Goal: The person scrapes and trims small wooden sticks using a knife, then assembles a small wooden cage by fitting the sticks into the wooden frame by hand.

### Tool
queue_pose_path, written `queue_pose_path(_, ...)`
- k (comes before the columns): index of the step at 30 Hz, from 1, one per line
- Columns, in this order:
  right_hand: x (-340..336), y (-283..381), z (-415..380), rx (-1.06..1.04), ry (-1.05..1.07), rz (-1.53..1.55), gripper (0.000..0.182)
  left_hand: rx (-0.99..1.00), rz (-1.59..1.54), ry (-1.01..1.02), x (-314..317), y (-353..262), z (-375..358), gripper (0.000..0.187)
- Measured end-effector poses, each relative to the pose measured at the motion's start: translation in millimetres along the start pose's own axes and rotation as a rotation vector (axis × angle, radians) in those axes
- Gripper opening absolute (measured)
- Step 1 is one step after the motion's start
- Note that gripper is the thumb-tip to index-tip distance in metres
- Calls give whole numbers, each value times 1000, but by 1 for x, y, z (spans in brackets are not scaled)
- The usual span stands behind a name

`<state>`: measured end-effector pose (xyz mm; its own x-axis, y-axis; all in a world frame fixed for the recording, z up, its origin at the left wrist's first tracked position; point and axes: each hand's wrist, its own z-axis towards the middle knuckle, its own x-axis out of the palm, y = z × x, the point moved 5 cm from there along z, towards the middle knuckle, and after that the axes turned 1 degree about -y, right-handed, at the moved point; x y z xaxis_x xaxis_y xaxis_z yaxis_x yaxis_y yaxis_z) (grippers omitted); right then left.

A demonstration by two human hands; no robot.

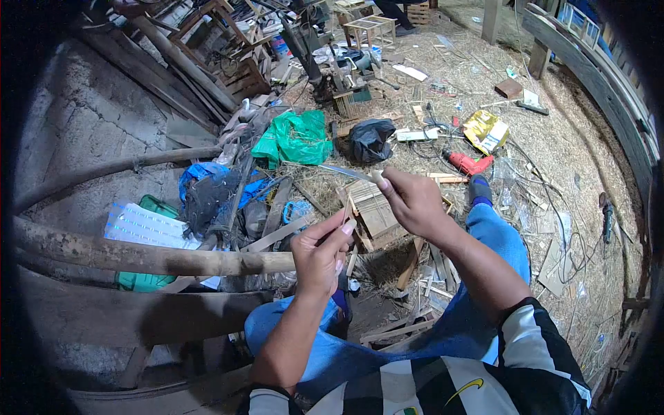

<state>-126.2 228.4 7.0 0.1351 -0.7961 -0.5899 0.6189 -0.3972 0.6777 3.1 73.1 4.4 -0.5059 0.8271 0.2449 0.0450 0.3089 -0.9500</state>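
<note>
My right hand [417,202], on the right of the middle, is closed round the pale handle of a knife [344,171]. Its thin blade points to the left, above my other hand. Lower and to the left, my left hand [319,252] pinches a thin wooden strip [347,209] between thumb and fingers, with the tip pointing up. Blade and strip appear apart. Beyond both hands, low between my legs, a small slatted wooden box [375,216] stands on the floor, partly hidden by my right hand.
A bamboo pole [173,259] runs along the left. A green plastic bag [294,138] and a black bag [371,140] lie ahead. To the right are a red power drill [470,163], a yellow packet [485,130] and an angle grinder [606,218] with cables. Wood scraps litter the floor.
</note>
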Motion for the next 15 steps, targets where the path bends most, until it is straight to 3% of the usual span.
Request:
queue_pose_path(2, 5, -1, -3, 40, 55, 22, 34, -8, 2, 13, -1, 1, 2, 28)
queue_pose_path(4, 17, -4, -8, 41, -13, 444, 37, -29, 2, 33, 1, 1, 2, 28)
queue_pose_path(6, 25, -5, -9, 130, 56, 585, 38, -54, 5, 58, 5, 3, 0, 28)
queue_pose_path(8, 29, 2, -10, 349, 187, 867, 30, -125, 15, 124, 10, 8, -2, 28)
queue_pose_path(12, 29, -6, -9, 400, 184, 873, 26, -123, 40, 159, 16, 12, -3, 28)
queue_pose_path(15, 25, -6, -9, 404, 180, 861, 30, -13, 185, 140, 19, 10, -1, 28)
